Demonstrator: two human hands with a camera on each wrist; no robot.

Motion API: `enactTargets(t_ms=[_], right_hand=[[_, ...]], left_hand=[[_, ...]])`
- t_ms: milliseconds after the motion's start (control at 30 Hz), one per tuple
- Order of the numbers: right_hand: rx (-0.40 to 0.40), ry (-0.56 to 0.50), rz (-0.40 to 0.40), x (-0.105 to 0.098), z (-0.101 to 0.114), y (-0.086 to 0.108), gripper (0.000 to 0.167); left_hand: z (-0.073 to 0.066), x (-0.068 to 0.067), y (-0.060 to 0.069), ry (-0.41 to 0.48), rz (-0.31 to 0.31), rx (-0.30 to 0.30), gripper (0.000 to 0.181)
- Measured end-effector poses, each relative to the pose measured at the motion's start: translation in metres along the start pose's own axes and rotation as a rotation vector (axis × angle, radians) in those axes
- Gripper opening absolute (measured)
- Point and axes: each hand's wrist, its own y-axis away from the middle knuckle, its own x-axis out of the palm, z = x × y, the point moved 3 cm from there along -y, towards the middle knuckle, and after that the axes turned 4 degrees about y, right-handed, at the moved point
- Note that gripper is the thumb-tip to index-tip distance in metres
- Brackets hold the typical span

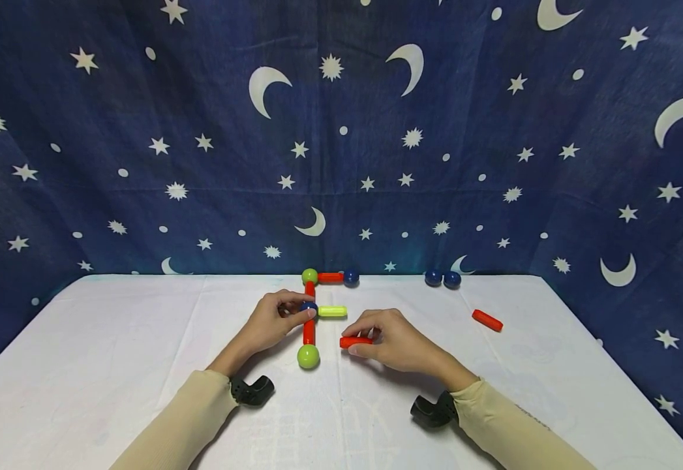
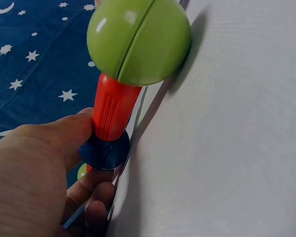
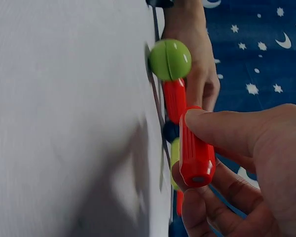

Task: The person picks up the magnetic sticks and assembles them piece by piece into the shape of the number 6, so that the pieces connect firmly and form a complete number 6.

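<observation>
My left hand (image 1: 275, 321) pinches the middle blue ball (image 1: 308, 308) of a joined piece on the table. Red rods link that ball to a green ball (image 1: 309, 277) behind and another green ball (image 1: 308, 356) in front; a yellow-green rod (image 1: 333, 311) points right from it. From the rear green ball a red rod (image 1: 331, 277) runs right to a blue ball (image 1: 351, 278). My right hand (image 1: 398, 341) holds a loose red rod (image 1: 355, 342) between thumb and fingers, right of the front green ball. In the right wrist view this rod (image 3: 196, 153) shows its end face.
Two blue balls (image 1: 433, 277) sit side by side at the table's back edge, right of centre. Another red rod (image 1: 487, 320) lies on the right part of the white table (image 1: 112, 339). A dark blue cloth (image 1: 212, 196) with stars and moons hangs behind.
</observation>
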Motion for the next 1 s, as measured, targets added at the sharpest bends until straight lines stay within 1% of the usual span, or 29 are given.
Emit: enactTargets(t_ms=[167,300,633,1000], right_hand=[[-0.048,-0.002,0.024,0.010,0.007,-0.005,0.023],[-0.068,0.002,0.040,0.015,0.011,-0.009,0.021],[-0.050,0.014,0.068,0.022,0.014,-0.013,0.021],[-0.046,0.012,0.076,0.026,0.012,-0.016,0.022]], left_hand=[[0.000,0.000,0.000,-0.001,-0.002,-0.003,0.031],[0.000,0.000,0.000,-0.001,-0.002,-0.010,0.031],[-0.002,0.000,0.001,-0.020,-0.002,0.008,0.030],[-0.001,0.000,0.000,-0.010,0.006,0.012,0.031]])
